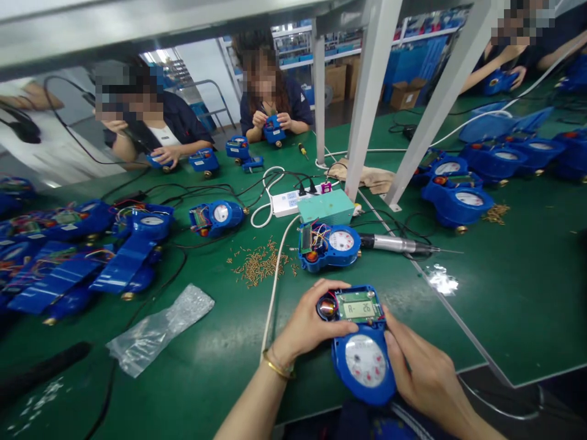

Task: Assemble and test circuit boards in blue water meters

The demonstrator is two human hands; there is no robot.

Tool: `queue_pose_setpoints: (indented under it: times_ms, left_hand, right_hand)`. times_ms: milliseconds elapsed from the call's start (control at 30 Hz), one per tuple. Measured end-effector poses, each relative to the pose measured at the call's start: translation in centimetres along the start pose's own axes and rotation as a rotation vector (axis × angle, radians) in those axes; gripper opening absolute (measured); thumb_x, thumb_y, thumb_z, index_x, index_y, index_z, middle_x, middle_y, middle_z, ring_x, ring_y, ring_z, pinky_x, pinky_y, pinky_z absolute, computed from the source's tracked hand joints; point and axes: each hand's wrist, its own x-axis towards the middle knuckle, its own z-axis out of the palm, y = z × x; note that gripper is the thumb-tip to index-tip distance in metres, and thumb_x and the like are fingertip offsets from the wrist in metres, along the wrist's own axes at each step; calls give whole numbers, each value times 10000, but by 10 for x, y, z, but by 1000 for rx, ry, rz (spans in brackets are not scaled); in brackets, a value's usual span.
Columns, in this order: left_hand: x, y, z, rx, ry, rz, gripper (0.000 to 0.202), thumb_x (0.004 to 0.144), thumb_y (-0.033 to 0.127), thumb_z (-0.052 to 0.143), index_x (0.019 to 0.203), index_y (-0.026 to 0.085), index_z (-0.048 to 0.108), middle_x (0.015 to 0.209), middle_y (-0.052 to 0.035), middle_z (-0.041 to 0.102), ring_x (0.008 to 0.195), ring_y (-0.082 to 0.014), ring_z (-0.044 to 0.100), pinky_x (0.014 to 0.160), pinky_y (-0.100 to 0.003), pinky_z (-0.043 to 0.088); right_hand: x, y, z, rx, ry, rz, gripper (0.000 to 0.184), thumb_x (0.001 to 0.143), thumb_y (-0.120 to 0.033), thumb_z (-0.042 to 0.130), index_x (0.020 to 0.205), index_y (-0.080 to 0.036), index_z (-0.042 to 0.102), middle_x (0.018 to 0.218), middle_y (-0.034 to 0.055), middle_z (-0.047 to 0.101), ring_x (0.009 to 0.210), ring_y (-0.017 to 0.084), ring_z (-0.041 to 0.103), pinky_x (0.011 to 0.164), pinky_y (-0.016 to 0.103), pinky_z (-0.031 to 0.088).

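Note:
I hold a blue water meter at the near edge of the green table. Its top carries a green circuit board with a small display, and a white dial sits below. My left hand wraps the meter's upper left side, thumb lying across under the board. My right hand grips the right side, fingers pressed against the housing. Just beyond stands a second open blue meter with loose coloured wires.
An electric screwdriver lies to the right of the second meter. Small brass screws are scattered left of it, with a clear plastic bag nearer. Several blue meters crowd both sides. Other people work across the table. White frame legs rise ahead.

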Motion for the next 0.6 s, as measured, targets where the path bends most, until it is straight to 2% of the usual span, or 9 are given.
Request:
queue_pose_setpoints:
  times_ms: [133,233,300,367,433,533,600]
  left_hand:
    - [1,2,1,23,1,-10,592,672,373,865,1197,230,631,1180,-61,654,1097,-251,611,1005,-401,454]
    - [2,2,0,30,-6,-7,591,670,369,865,1197,236,632,1177,-60,649,1097,-253,606,1000,-406,452]
    - [2,2,0,29,-3,-9,591,664,382,864,1190,237,637,1168,-60,647,1091,-254,603,998,-407,450]
    - [0,2,1,38,11,-13,598,651,401,867,1181,234,646,1145,-61,645,1073,-255,600,982,-403,451]
    - [-4,3,4,53,21,-15,612,626,421,879,1166,231,661,1107,-59,646,1048,-254,598,954,-393,455]
    - [-12,5,12,55,4,-13,637,591,442,893,1155,239,679,1067,-50,651,1019,-245,598,923,-374,461]
    - [-18,5,17,43,12,-17,646,584,445,893,1161,245,684,1064,-49,652,1009,-243,605,916,-372,467]
  right_hand:
    - [-2,0,1,-15,-12,0,473,1014,-162,406,1474,-51,399,1081,211,718,877,254,745,720,327,627]
    - [-1,1,-1,-17,-14,-28,474,1013,-180,405,1462,-27,409,1054,210,724,855,253,748,685,305,626]
    - [2,7,-4,38,-19,-62,422,1007,-188,421,1395,-39,496,1058,191,729,856,241,748,679,278,622]
    - [12,22,-8,140,-45,-53,326,1001,-189,435,1249,-94,624,1039,136,746,848,216,750,696,253,620]
    - [32,41,-12,238,-74,57,284,1006,-208,438,1100,-146,698,924,66,768,761,187,753,667,235,621]
    - [81,62,-16,372,-94,245,277,1009,-304,478,1024,-174,722,768,20,760,615,174,733,573,238,616]
    - [118,60,-9,483,-164,171,239,985,-342,542,1021,-197,728,805,18,765,656,177,738,610,247,619]
